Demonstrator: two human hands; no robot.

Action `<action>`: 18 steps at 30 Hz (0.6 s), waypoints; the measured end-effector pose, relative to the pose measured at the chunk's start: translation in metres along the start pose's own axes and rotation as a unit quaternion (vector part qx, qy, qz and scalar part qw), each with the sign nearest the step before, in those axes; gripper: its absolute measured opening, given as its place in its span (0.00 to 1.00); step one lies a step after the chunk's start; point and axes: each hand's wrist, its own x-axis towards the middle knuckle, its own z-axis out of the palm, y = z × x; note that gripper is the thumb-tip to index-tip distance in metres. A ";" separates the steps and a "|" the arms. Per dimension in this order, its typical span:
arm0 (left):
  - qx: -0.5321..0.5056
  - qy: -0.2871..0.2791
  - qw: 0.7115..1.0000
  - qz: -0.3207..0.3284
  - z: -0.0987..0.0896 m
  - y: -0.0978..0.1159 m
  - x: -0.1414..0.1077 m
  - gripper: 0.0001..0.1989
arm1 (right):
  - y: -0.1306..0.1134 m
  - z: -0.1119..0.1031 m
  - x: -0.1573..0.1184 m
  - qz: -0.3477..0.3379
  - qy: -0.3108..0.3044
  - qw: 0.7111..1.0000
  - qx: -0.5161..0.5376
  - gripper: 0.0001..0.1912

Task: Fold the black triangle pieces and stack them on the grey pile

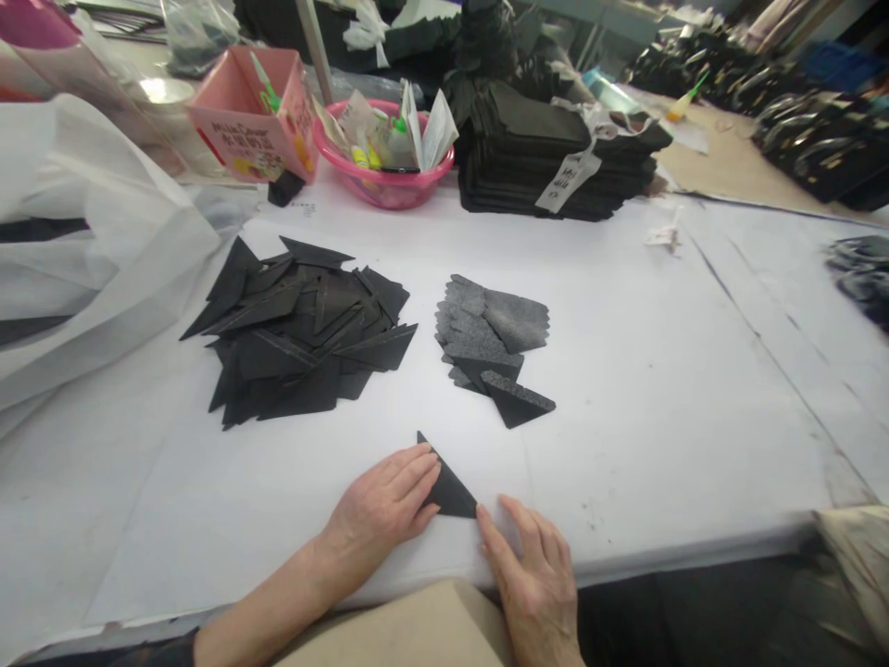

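A black folded triangular piece point(453, 489), which looks like leather or stiff fabric, lies flat on the white table near its front edge. My left hand point(389, 496) holds it down at its left side, fingers bent over the top and the thumb along the lower edge. With an index fingertip my right hand point(532, 565) touches the right corner, its fingers apart and nothing held in them. Beyond the hands is a small overlapping group of grey speckled pieces point(486, 320) with zigzag ends. Among these, a black piece with a speckled strip point(518, 400) lies nearest me.
A loose heap of black triangular pieces point(292, 343) lies left of centre. Behind stand a pink box point(243, 120), a pink basket point(385, 190) with bottles and papers, and a tied stack of black panels point(514, 139). White sheeting point(125, 204) bulges at left.
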 end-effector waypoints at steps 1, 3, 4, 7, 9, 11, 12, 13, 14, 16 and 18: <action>0.003 0.000 1.000 -0.004 -0.001 -0.001 0.000 0.12 | 0.002 -0.001 -0.002 -0.002 -0.001 1.000 -0.004 0.17; 0.005 -0.005 1.000 -0.011 -0.002 -0.003 0.001 0.12 | 0.006 -0.002 -0.007 -0.006 -0.001 1.000 -0.011 0.17; 0.003 -0.005 1.000 -0.015 -0.003 -0.004 0.001 0.12 | 0.007 -0.003 -0.009 -0.007 -0.001 1.000 -0.012 0.16; -0.005 -0.007 1.000 -0.028 -0.003 -0.004 0.000 0.13 | 0.010 -0.009 -0.013 -0.005 0.004 1.000 -0.009 0.15; -0.008 -0.002 0.999 -0.032 -0.002 -0.004 0.000 0.13 | 0.008 -0.012 -0.010 -0.005 0.020 1.000 -0.002 0.14; -0.007 -0.001 1.000 -0.030 -0.001 -0.004 -0.001 0.13 | 0.004 -0.013 -0.002 0.002 0.038 0.999 0.011 0.15; -0.006 0.003 1.000 -0.028 0.000 -0.004 -0.001 0.13 | 0.000 -0.011 0.003 0.006 0.042 0.999 0.019 0.15; -0.005 0.005 1.000 -0.028 0.000 -0.004 -0.001 0.13 | -0.003 -0.008 0.009 0.011 0.042 0.999 0.029 0.16; -0.006 0.008 1.000 -0.030 0.001 -0.004 -0.001 0.13 | -0.006 -0.003 0.015 0.011 0.038 0.998 0.038 0.16; -0.008 0.014 0.999 -0.034 0.001 -0.004 0.000 0.13 | -0.011 0.008 0.025 0.004 0.042 0.998 0.052 0.15; -0.010 0.015 0.999 -0.036 0.001 -0.004 0.000 0.13 | -0.012 0.016 0.029 -0.004 0.043 0.998 0.051 0.15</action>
